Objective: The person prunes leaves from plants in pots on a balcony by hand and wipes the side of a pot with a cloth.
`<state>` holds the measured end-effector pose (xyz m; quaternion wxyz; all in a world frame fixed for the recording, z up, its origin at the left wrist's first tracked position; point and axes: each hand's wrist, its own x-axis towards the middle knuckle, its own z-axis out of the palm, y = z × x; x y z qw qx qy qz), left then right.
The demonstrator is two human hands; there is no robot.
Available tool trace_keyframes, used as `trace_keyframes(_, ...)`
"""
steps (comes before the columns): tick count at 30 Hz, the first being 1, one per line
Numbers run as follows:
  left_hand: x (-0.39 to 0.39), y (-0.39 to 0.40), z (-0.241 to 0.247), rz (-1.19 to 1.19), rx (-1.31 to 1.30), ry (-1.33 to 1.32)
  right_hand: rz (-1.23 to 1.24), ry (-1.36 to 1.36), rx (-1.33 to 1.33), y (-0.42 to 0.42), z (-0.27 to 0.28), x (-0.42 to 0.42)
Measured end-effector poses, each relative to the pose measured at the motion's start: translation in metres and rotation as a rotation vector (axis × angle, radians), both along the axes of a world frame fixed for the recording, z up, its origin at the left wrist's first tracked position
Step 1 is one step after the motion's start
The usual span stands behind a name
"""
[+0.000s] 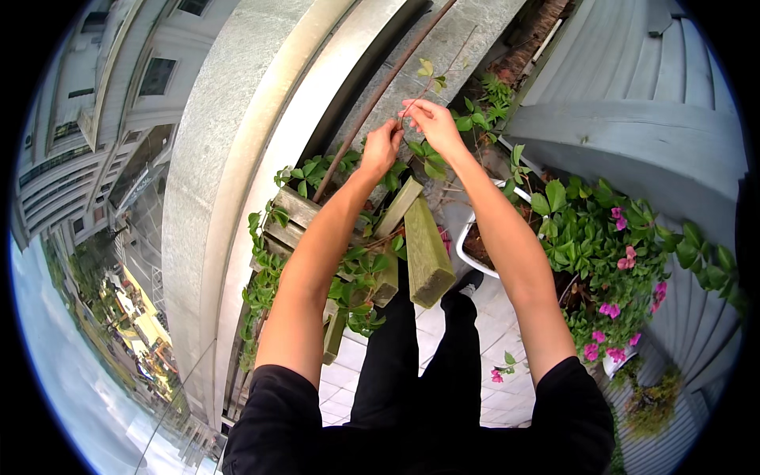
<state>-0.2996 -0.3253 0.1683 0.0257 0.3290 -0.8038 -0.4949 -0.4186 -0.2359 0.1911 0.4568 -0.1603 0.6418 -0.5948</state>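
A thin vine stem (425, 89) with a few pale leaves runs up between my two hands. The fingers of my left hand (380, 147) pinch it low down. Just to the right and slightly higher, my right hand (436, 126) has its fingertips closed at the same stem; the exact contact is too small to see. Close to my left hand a rusty metal rod (380, 95) slants across a grey stone ledge (484, 35). Green creeper leaves (430, 157) hang below both hands, partly covered by my forearms.
Beneath my arms stands a weathered wooden trellis or planter frame (427, 249) wrapped in creeper. A white planter (469, 252) is by my right forearm. Pink-flowered plants (611, 285) grow along the grey siding (635, 136). To the left runs a wide parapet (237, 119), with buildings beyond.
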Motion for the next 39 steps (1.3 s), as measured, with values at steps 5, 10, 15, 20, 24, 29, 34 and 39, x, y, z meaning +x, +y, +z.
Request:
trace_keyframes(5, 0.01, 0.001, -0.012, 0.141, 0.062, 0.052, 0.058, 0.086, -0.105, -0.015, 0.017, 0.029)
trace_keyframes(10, 0.017, 0.003, 0.005, 0.066, 0.076, -0.197, 0.198, 0.661, -0.058, -0.025, 0.027, 0.043)
trace_keyframes(15, 0.041, -0.014, 0.066, -0.229, 0.18, -0.322, 0.355, 0.663, 0.011, -0.028, 0.025, 0.047)
trace_keyframes(20, 0.044, -0.052, 0.13, 0.043, -0.029, -0.101, 0.117, 0.435, 0.043, -0.029, 0.013, 0.055)
trace_keyframes(24, 0.041, -0.063, 0.109, 0.021, -0.132, -0.035, -0.224, 0.087, 0.02, -0.032, -0.004, 0.038)
trace_keyframes(29, 0.023, -0.065, 0.086, 0.007, -0.178, -0.04, -0.215, -0.114, 0.077, -0.043, -0.021, 0.007)
trace_keyframes(34, -0.01, -0.096, 0.07, 0.035, -0.154, -0.048, 0.036, -0.068, -0.066, -0.072, -0.031, 0.028)
trace_keyframes(39, -0.043, -0.114, 0.072, -0.039, -0.166, -0.077, -0.01, -0.11, -0.124, -0.081, -0.035, 0.044)
